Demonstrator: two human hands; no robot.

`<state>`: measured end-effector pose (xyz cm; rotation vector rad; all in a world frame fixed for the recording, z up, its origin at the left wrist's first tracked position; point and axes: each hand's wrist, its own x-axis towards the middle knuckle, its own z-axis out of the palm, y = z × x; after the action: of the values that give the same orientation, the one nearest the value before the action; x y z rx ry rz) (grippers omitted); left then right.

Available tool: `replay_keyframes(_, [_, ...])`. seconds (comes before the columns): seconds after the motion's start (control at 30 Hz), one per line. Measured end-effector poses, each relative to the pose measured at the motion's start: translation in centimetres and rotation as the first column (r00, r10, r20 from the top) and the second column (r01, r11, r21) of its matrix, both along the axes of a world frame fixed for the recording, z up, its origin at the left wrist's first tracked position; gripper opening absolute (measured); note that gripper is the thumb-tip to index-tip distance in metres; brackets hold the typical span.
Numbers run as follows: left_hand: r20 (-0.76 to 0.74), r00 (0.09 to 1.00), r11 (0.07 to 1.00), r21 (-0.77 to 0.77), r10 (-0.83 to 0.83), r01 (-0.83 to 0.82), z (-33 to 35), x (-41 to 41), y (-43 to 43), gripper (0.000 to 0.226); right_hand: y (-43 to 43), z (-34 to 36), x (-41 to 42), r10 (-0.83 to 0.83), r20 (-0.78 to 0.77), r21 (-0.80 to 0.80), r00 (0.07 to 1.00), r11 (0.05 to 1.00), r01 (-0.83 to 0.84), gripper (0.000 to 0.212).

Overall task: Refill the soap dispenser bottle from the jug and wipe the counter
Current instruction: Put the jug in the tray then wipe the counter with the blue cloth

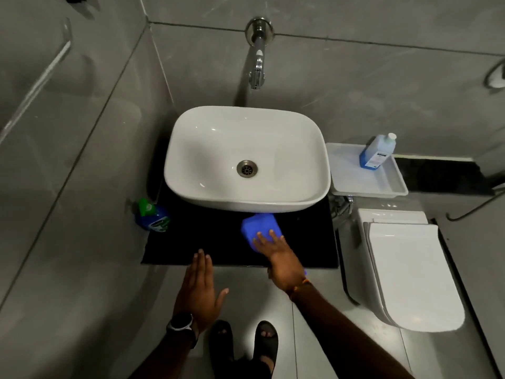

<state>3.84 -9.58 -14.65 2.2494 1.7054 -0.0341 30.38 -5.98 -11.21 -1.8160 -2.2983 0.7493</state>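
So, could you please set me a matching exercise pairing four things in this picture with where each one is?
Things: 1 soap dispenser bottle; 2 jug; 3 blue cloth; 4 left hand.
Places: A in the white tray; B under the right hand; C at the left side of the counter; D at the counter's front edge.
Pairs: 1-C; 2-A; 3-B; 4-D.
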Motion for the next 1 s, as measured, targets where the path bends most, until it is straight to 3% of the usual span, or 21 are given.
replay_keyframes(0.07, [-0.008,1.0,1.0,-0.002,-0.028,0.028,-0.2,1.0,-0.1,0.094,-2.8,-0.4,3.0,0.116,-0.01,0.085,0.993,0.99,-0.114,0.083])
replay_keyframes(0.13, [-0.017,0.999,0.999,-0.008,-0.05,0.05,-0.5,1.9,-0.3,0.094,-4.9,-0.5,7.4,-0.043,-0.037,0.139,0.998,0.989,0.048,0.088])
replay_keyframes(0.2, [-0.021,0.997,0.998,-0.01,-0.068,0.068,-0.6,3.0,-0.4,0.094,-4.1,0.0,10.2,-0.262,-0.016,0.096,0.965,0.96,0.262,0.092])
replay_keyframes(0.27, [-0.006,0.995,0.995,-0.005,-0.099,0.099,-0.6,4.6,-0.6,0.093,-2.1,0.2,10.2,-0.362,-0.003,0.044,0.932,0.931,0.362,0.087])
replay_keyframes(0.33, [0.012,0.993,0.993,0.004,-0.121,0.121,-0.6,6.4,-0.7,0.093,-1.2,0.1,9.1,-0.349,-0.008,0.038,0.937,0.936,0.349,0.085])
replay_keyframes(0.47, [0.028,0.989,0.989,0.002,-0.146,0.146,-0.6,9.6,0.0,0.094,-4.3,-0.9,11.0,-0.178,0.069,0.144,0.982,0.975,0.167,0.093])
replay_keyframes(0.63, [0.035,0.971,0.972,-0.003,-0.235,0.235,-0.4,14.3,1.2,0.095,-2.1,-1.1,13.4,-0.41,-0.069,0.087,0.909,0.906,0.415,0.08])
replay_keyframes(0.83, [0.037,0.945,0.946,0.017,-0.325,0.325,0.7,22.2,2.4,0.097,-3.8,-2.1,18.0,-0.249,-0.098,0.154,0.963,0.953,0.262,0.089])
replay_keyframes(1.0, [0.024,0.935,0.936,0.003,-0.353,0.353,0.7,27.2,3.0,0.095,-2.4,-2.6,22.3,-0.496,-0.156,0.128,0.854,0.848,0.515,0.086])
